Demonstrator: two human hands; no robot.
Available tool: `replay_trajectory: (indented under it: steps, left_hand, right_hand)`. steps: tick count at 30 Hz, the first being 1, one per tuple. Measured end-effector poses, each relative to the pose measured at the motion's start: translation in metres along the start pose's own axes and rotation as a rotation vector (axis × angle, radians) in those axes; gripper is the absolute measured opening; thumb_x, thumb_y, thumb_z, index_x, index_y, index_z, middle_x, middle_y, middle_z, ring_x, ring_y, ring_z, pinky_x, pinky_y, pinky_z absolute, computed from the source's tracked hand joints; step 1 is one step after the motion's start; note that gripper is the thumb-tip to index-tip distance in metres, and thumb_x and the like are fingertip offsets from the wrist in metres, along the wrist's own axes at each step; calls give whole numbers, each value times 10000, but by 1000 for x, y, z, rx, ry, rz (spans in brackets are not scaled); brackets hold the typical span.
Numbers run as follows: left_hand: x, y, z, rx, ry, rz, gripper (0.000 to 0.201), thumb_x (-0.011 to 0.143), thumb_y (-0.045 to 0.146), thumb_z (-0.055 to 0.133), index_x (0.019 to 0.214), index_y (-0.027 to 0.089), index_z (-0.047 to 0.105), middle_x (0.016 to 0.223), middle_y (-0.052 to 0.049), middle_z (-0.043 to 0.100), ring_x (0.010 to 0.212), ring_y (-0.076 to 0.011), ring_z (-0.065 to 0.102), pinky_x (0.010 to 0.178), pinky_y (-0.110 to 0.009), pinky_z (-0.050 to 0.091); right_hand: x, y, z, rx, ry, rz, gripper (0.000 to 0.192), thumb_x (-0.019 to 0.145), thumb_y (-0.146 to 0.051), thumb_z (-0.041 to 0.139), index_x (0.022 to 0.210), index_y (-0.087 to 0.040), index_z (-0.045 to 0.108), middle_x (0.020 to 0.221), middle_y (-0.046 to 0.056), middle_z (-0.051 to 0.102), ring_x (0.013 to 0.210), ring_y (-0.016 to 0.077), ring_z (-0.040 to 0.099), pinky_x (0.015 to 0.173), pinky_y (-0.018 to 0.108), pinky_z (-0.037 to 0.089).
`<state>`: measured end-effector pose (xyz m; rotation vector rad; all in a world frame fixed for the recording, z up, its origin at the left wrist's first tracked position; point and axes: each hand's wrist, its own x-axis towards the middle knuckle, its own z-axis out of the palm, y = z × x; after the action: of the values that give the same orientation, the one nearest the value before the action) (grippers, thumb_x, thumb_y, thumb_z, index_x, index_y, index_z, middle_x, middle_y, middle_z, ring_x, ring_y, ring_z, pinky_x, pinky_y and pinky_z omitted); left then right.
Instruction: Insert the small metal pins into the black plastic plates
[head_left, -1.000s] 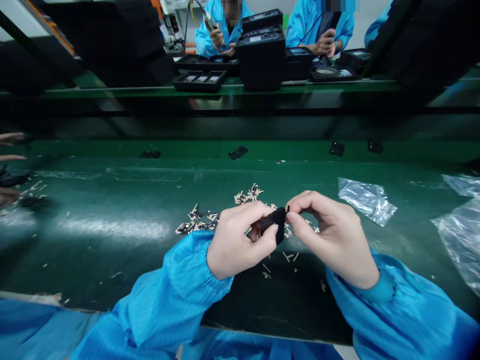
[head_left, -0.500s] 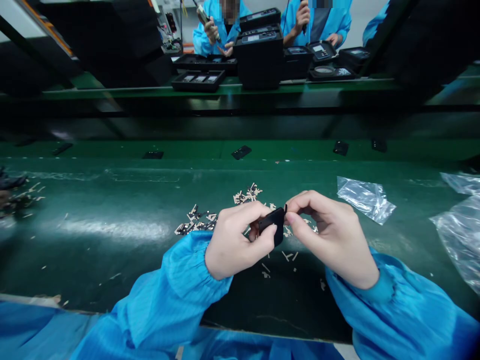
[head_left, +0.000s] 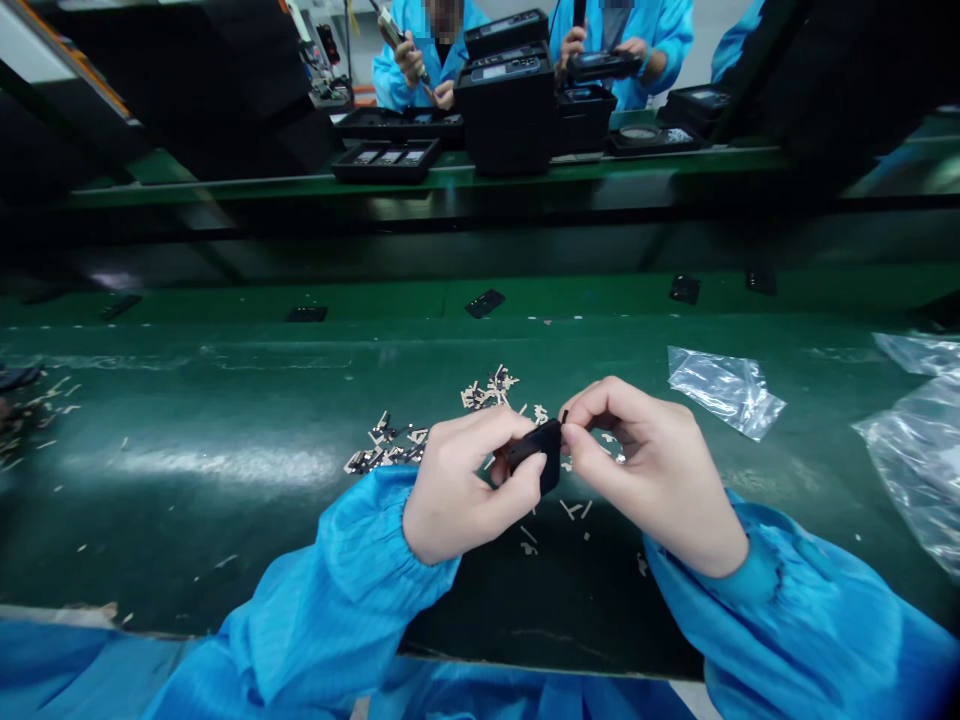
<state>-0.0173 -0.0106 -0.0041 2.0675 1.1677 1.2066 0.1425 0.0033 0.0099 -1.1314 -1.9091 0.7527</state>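
My left hand [head_left: 469, 480] grips a flat black plastic housing [head_left: 550, 470] with rounded corners, thumb on the near face and fingers behind it. At the housing's upper right edge, my right hand [head_left: 637, 455] pinches a small thin black strip [head_left: 565, 416] between thumb and forefinger. Whether the strip touches the housing I cannot tell. Small black and beige pieces [head_left: 386, 445] lie loose to the left of my hands. Another heap of beige and black bits [head_left: 489, 388] sits just beyond them, and a few beige scraps [head_left: 574, 510] lie below.
Several black housings [head_left: 485, 303] are spaced along the green strip [head_left: 405, 295] behind the bench. Clear plastic bags [head_left: 726, 388] lie at right, dark parts [head_left: 19, 400] at far left. Stacked black trays [head_left: 504, 110] stand on the far shelf, with co-workers [head_left: 615, 55] in blue behind.
My hands keep nearly the same hold on the housing and strip. The view has shifted slightly. Across the bench, a co-worker has lifted a black tray.
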Motion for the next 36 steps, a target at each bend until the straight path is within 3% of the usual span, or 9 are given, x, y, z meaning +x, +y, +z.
replay_trajectory:
  steps: [6,10,15,24,36]
  left_hand:
    - [2,0,-3,-91,-26,-41,65,701,113,542,653,155,529,544,25,512,483,-72,453,463,-187,367]
    - [-1,-7,-4,-370,-98,-194,39,749,173,560,715,156,566,593,9,550,532,-87,503,493,-191,408]
    - [-6,-17,-1,-634,-73,-347,132,734,279,623,740,153,584,609,0,539,528,-98,503,488,-211,428]
    - [-5,-15,-1,-702,-95,-377,119,734,274,608,745,157,584,616,-8,549,548,-108,504,508,-224,409]
    - [1,-26,1,-886,-277,-331,162,758,311,563,733,175,478,705,-15,453,642,-130,436,577,-258,370]
  right_hand:
    - [0,-1,-2,41,-24,33,116,732,-86,516,668,-181,499,641,-14,563,556,96,530,524,211,424]
    - [0,-3,-4,210,-100,106,105,761,-106,501,685,-178,508,623,-17,556,551,96,532,510,206,430]
    - [2,-3,-6,459,-175,175,99,799,-114,480,730,-169,525,640,-4,586,605,105,577,560,210,474]
    - [-1,-3,-1,379,-124,142,70,746,-153,576,711,-178,521,661,-5,564,584,103,550,506,205,459]
    - [-4,-7,-4,341,-189,131,94,799,-180,552,706,-179,542,677,2,584,588,104,551,522,205,452]
